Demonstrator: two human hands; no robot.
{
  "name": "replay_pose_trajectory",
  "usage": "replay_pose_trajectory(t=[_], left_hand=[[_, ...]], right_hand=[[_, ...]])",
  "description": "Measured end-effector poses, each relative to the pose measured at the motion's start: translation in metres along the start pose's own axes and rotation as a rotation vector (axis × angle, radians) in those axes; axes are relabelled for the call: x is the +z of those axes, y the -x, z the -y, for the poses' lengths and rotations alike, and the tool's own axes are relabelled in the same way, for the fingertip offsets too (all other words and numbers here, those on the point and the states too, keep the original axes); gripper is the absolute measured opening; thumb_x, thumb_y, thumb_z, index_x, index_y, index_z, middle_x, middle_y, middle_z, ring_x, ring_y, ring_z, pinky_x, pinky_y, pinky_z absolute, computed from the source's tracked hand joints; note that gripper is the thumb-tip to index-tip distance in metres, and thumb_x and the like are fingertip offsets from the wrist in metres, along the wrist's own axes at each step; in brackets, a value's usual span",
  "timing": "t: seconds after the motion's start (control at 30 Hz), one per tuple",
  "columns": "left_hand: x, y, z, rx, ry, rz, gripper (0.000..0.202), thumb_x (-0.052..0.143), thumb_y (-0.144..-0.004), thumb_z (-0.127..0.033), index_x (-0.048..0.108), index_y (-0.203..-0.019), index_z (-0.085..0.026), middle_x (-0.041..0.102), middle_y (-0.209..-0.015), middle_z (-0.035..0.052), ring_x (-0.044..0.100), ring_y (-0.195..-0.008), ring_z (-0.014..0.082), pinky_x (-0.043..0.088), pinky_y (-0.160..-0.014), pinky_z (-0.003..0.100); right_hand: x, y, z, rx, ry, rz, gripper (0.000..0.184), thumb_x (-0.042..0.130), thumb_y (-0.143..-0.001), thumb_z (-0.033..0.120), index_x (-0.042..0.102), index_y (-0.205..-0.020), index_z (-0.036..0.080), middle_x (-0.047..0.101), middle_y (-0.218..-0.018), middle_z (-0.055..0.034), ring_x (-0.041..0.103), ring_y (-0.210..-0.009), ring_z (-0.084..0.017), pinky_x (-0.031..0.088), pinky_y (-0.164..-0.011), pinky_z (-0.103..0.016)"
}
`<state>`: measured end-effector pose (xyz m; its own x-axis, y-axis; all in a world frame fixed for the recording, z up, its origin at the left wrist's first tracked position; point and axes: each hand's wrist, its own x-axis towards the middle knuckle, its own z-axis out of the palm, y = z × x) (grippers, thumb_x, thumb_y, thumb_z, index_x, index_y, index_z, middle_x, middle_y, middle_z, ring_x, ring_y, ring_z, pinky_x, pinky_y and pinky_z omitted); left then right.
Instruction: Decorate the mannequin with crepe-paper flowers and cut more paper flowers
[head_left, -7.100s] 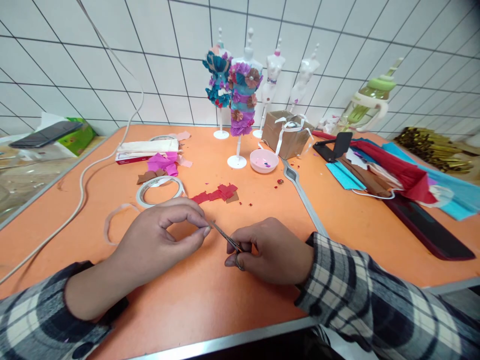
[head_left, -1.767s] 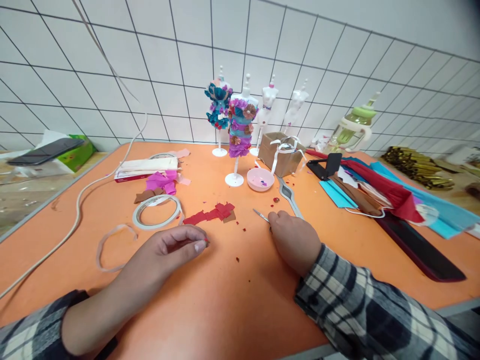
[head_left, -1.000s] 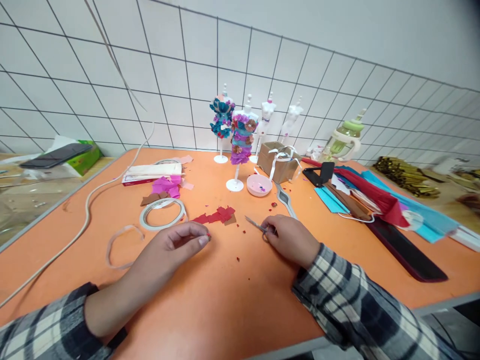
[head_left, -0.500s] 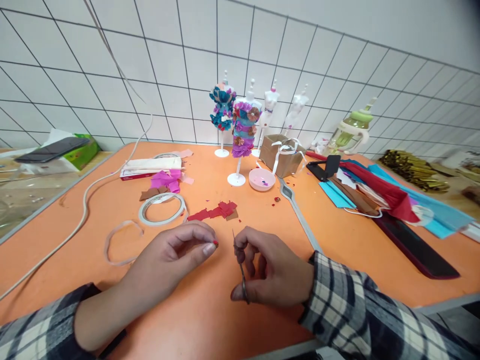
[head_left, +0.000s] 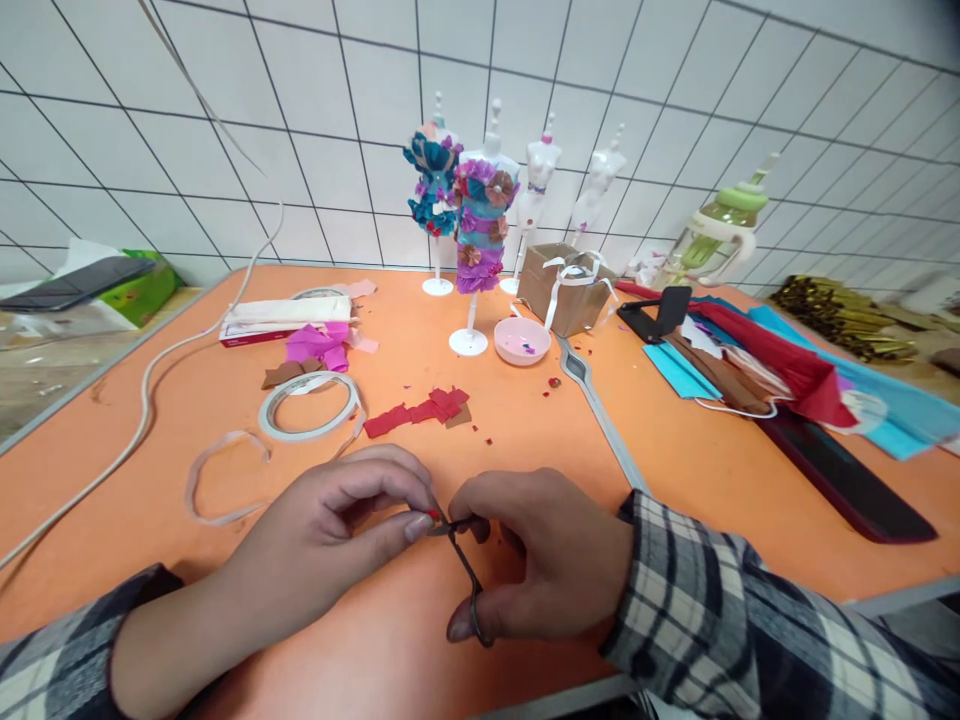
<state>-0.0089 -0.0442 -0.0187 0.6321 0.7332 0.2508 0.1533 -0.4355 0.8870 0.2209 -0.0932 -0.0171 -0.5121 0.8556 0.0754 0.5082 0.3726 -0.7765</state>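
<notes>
Between thumb and fingertips, my left hand (head_left: 360, 525) pinches a tiny piece of red paper (head_left: 434, 515). My right hand (head_left: 536, 545) has its thumb and fingers in the handles of small scissors (head_left: 466, 570). The blades are spread and meet the red piece at my left fingertips. Beyond my hands, strips of red crepe paper (head_left: 420, 408) lie on the orange table with a brown scrap (head_left: 458, 417) at their right end. Small red bits are scattered near them.
At the left are a tape roll (head_left: 309, 436), purple paper (head_left: 319, 345) and a white cable (head_left: 146, 400). Farther back stand a decorated mannequin (head_left: 480, 230), a pink bowl (head_left: 523, 343) and a cardboard box (head_left: 564, 290). Coloured paper sheets (head_left: 780, 350) and a dark phone (head_left: 847, 480) lie right.
My right hand has brought the scissors left to the red piece, and their blades have spread. The left hand keeps its pinch. The view has tilted slightly.
</notes>
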Motion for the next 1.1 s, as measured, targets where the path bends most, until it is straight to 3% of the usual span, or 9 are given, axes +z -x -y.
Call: replay_pose_trajectory(t=[0.4, 0.6, 0.73, 0.9, 1.1], left_hand=[[-0.0023, -0.0017, -0.0052, 0.042, -0.098, 0.011, 0.016, 0.066, -0.086, -0.012, 0.073, -0.085, -0.026, 0.072, -0.085, -0.0041, 0.071, -0.079, 0.0098, 0.055, -0.074, 0.015], [-0.0033, -0.0025, -0.0053, 0.04, -0.102, 0.013, 0.014, 0.067, -0.086, -0.014, 0.072, -0.082, -0.026, 0.072, -0.082, -0.0039, 0.071, -0.076, 0.0101, 0.056, -0.073, 0.015], [-0.0036, -0.0011, -0.0024, 0.035, -0.102, 0.028, 0.015, 0.066, -0.086, -0.013, 0.072, -0.084, -0.025, 0.073, -0.084, -0.0036, 0.072, -0.079, 0.0106, 0.057, -0.075, 0.016], [-0.0042, -0.0007, -0.0017, 0.055, -0.125, 0.032, 0.016, 0.065, -0.086, -0.011, 0.071, -0.083, -0.026, 0.073, -0.085, -0.0047, 0.071, -0.08, 0.009, 0.056, -0.077, 0.015], [-0.0052, -0.0024, 0.0008, 0.044, -0.142, 0.07, 0.015, 0.064, -0.086, -0.013, 0.071, -0.082, -0.025, 0.073, -0.083, -0.0047, 0.071, -0.079, 0.0091, 0.056, -0.076, 0.015]], right_hand=[[-0.0021, 0.0007, -0.0029, -0.006, -0.038, 0.024, 0.042, 0.087, -0.067, 0.049, 0.068, -0.093, 0.022, 0.056, -0.069, 0.0077, 0.045, -0.056, -0.006, 0.033, -0.054, -0.02], [-0.0035, 0.0011, -0.001, -0.009, -0.059, 0.058, 0.031, 0.082, -0.075, 0.043, 0.068, -0.091, 0.02, 0.057, -0.065, 0.0068, 0.048, -0.055, -0.006, 0.033, -0.054, -0.02], [-0.003, 0.0015, -0.0014, 0.011, -0.054, 0.064, 0.033, 0.085, -0.072, 0.043, 0.068, -0.089, 0.02, 0.055, -0.063, 0.0073, 0.046, -0.053, -0.006, 0.032, -0.052, -0.019], [-0.0033, 0.0006, -0.0048, -0.017, -0.046, 0.061, 0.024, 0.078, -0.08, 0.039, 0.067, -0.088, 0.02, 0.056, -0.061, 0.0069, 0.048, -0.054, -0.006, 0.032, -0.053, -0.019], [-0.0045, 0.0005, -0.0045, 0.01, 0.013, 0.075, 0.034, 0.084, -0.071, 0.044, 0.071, -0.094, 0.021, 0.058, -0.062, 0.0068, 0.05, -0.054, -0.008, 0.032, -0.053, -0.02]])
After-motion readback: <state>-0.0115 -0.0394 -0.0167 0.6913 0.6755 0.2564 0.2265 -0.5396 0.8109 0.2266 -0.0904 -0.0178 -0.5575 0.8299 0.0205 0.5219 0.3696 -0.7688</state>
